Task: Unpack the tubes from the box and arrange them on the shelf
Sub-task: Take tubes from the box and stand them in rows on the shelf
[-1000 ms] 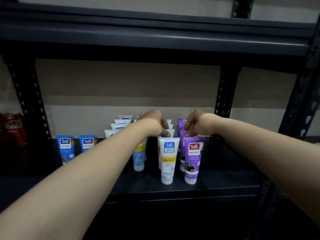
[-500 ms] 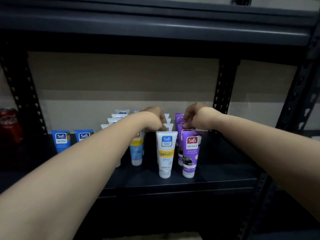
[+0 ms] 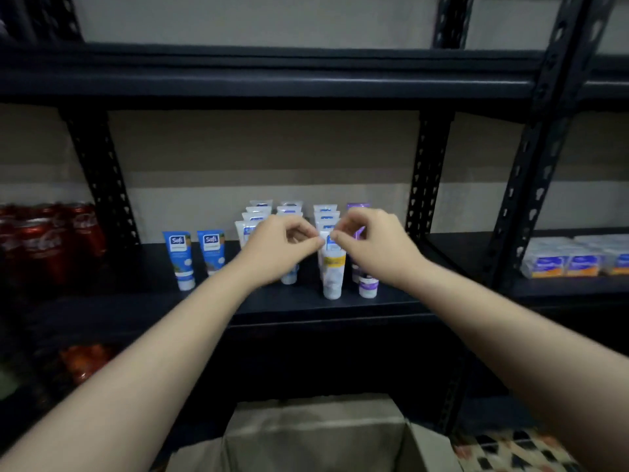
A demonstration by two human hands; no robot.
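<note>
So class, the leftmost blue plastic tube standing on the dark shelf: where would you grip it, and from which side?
Pinch the blue plastic tube at its flat crimped top, coming from the front. It stands cap-down, clear of its neighbour, with nothing before it.

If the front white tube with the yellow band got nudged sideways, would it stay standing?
Probably not. The white tube stands tall on its small cap, so it looks tippy. The purple tube stands close beside it, so a fall would likely knock that too. It looks light, probably sliding easily on the shelf.
</note>
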